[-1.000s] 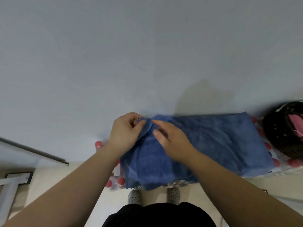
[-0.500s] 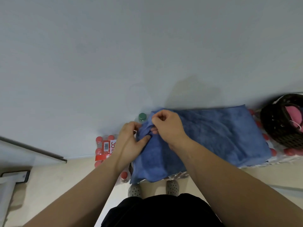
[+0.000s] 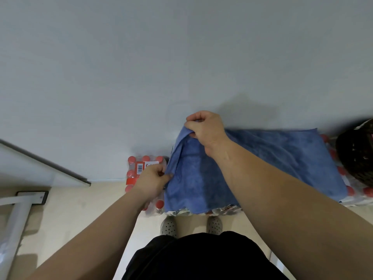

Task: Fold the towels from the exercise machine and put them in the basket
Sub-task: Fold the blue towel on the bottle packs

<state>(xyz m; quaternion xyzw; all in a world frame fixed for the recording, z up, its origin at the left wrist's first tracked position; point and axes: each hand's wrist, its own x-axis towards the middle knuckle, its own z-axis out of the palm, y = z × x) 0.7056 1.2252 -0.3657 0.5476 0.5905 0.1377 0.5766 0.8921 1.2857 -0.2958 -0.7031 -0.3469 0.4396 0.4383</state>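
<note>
Blue towel (image 3: 272,160) edge: left hand (image 3: 153,182), right hand (image 3: 206,129)

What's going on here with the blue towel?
A person is folding a blue towel spread over packs of red-capped bottles. The right hand grips its far left corner, lifted up; the left hand pinches the near left edge. A dark basket waits at the right, and this towel is not in it yet.

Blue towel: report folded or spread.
Spread: the blue towel lies flat over bottle packs; right hand holds up its far-left corner, left hand pinches the edge.
</note>
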